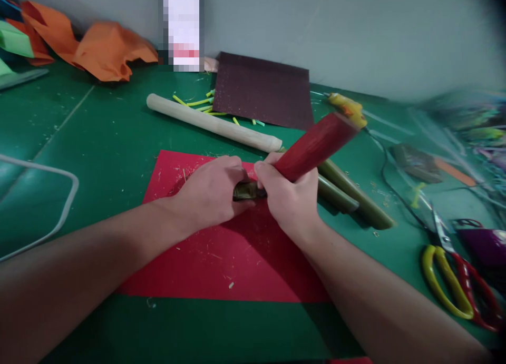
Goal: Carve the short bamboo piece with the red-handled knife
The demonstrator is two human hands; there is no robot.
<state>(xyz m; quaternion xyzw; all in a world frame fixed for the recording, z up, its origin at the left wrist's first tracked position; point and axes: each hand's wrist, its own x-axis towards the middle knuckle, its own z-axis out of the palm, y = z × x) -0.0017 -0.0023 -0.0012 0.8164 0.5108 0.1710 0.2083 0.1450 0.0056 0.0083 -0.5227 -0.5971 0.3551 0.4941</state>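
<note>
My right hand (292, 195) is wrapped round the lower end of a thick red cylinder (318, 145), which tilts up and away to the right. My left hand (211, 190) curls over a short dark olive-brown piece (245, 190), its fingers mostly hidden on the far side. Between the two hands the piece meets something dark by my right fingers; I cannot make out how they join. Both hands are above a red sheet (221, 264) strewn with pale shavings. Two green bamboo-like tubes (348, 195) lie just beyond my right hand.
A pale wooden stick (213, 123) and a dark maroon sheet (264, 92) lie behind the hands. To the right are scissors (446, 279), a yellow glue gun (348, 106) with its cord, and plastic bags. Crumpled orange sheets (106, 50) rest at back left.
</note>
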